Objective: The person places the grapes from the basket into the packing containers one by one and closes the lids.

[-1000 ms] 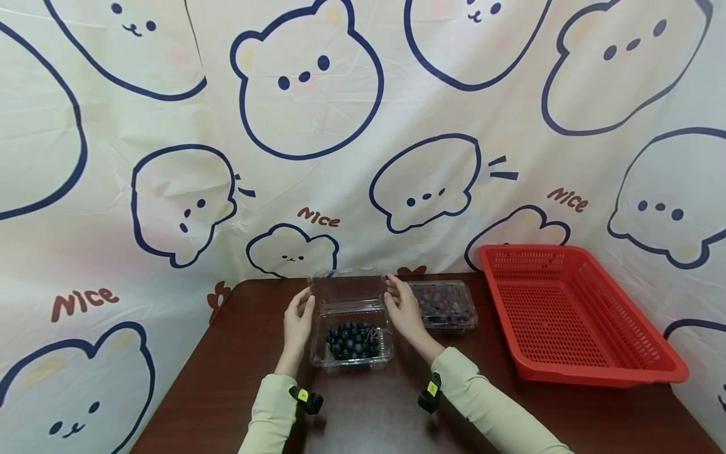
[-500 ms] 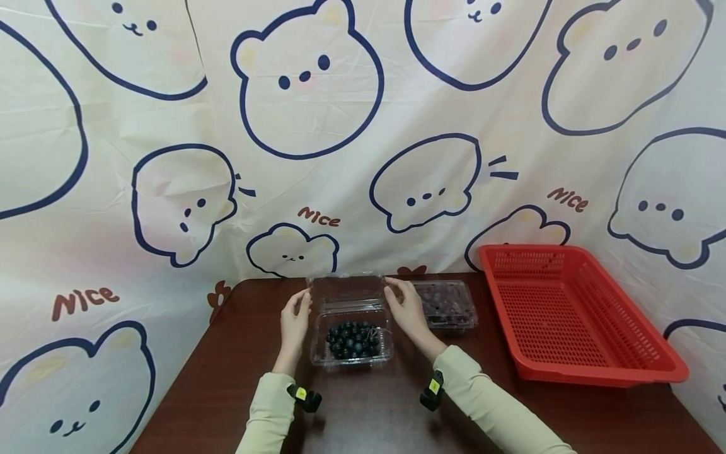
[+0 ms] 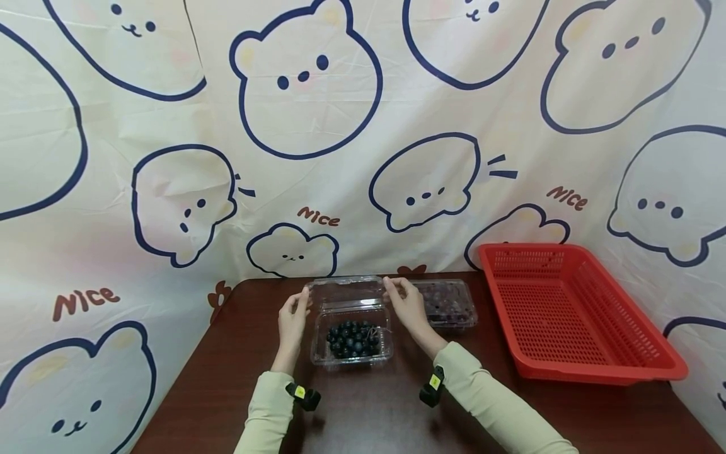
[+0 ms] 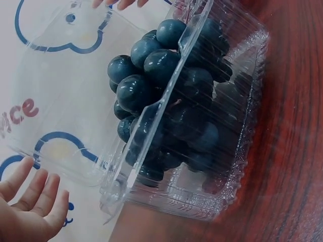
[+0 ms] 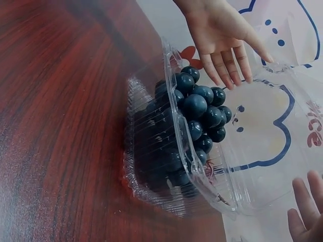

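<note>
A clear plastic clamshell box [image 3: 317, 345] sits on the table with its lid [image 3: 347, 290] raised toward the wall. Inside lies a bunch of dark grapes [image 3: 353, 340], with some stem showing. My left hand [image 3: 292, 323] touches the lid's left edge; in the right wrist view its thumb meets the edge and its other fingers stretch out loosely. At the lid's right corner is my right hand [image 3: 408, 309], fingertips against the plastic. The left wrist view shows the left hand's fingers [image 4: 48, 194] extended beside the lid.
A second clear box [image 3: 448, 302] with dark purplish fruit stands just right of my right hand. A red slotted basket [image 3: 601, 372] stands on the right side of the brown table [image 3: 363, 416]. A bear-print cloth [image 3: 306, 189] hangs right behind the table.
The lid's top edge sits slightly lower than a second ago. Both hands have moved with it, the left a little to the left. Box and grapes stay in place.
</note>
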Motion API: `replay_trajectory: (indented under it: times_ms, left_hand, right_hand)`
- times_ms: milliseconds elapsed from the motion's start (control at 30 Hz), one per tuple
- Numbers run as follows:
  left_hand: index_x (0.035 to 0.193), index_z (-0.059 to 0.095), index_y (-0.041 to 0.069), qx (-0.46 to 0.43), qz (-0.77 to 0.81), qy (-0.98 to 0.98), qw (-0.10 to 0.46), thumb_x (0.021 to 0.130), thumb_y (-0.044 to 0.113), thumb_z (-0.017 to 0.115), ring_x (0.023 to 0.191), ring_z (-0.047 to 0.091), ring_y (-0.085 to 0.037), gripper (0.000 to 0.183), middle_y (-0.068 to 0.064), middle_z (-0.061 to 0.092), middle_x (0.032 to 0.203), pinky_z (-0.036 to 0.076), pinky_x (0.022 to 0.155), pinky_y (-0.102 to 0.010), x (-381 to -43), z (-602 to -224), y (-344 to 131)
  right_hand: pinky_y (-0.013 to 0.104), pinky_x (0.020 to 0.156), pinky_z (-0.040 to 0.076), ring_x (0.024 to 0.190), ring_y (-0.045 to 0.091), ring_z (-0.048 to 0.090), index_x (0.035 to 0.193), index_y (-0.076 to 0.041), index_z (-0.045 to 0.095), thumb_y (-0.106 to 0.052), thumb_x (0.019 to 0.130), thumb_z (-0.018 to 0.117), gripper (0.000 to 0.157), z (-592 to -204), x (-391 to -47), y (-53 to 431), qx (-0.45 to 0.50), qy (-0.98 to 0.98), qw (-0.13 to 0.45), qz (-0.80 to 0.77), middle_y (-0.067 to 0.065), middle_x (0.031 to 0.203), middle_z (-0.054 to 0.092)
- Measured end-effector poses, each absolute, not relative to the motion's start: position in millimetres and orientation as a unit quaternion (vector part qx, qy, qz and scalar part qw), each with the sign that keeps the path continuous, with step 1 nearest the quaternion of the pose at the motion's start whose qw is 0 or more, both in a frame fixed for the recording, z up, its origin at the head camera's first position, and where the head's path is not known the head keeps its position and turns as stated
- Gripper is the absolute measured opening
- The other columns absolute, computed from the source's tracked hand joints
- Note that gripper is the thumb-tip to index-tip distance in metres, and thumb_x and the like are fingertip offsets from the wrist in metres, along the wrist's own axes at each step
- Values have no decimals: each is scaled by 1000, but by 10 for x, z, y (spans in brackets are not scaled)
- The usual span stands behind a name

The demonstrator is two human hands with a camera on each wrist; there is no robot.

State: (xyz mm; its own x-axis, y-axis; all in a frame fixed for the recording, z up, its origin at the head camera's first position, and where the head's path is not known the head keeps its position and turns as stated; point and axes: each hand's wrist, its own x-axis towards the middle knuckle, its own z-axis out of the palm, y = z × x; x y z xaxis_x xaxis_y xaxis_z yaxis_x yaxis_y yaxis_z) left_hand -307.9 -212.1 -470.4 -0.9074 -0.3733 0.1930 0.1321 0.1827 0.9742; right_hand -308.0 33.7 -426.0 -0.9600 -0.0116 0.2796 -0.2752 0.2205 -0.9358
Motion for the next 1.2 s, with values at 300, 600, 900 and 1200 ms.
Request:
replay_trajectory:
  times_ms: [300,600,900,1200]
  left_hand:
    - [96,62,21,101,-637,-731,224,78,65,42,90,58,-12,51,1,60,95,48,79,-39,-3708,-5459,-2426]
    - [91,62,19,109,-639,-734,202,76,68,41,87,59,-11,54,2,60,92,48,78,-39,-3700,-5480,-2465]
    - [90,59,19,112,-637,-737,195,74,67,45,86,60,-10,53,3,60,91,48,78,-37,-3702,-5476,-2490]
    - [97,56,16,108,-633,-743,188,75,66,45,86,61,-12,56,-2,60,95,50,76,-31,-3705,-5515,-2531]
  right_hand:
    - [31,67,45,69,24,61,97,-15,59,-49,84,48,39,-4255,-3110,331,91,-770,88,625,11,76,65]
    - [29,62,46,77,34,60,91,-14,57,-60,79,46,49,-4329,-3143,320,81,-778,77,618,16,78,64]
    - [29,62,45,77,33,60,90,-16,56,-56,79,49,42,-4346,-3133,331,74,-778,62,620,18,80,63]
    - [29,61,45,74,33,60,89,-16,57,-57,79,49,43,-4375,-3136,326,70,-780,63,619,9,71,64]
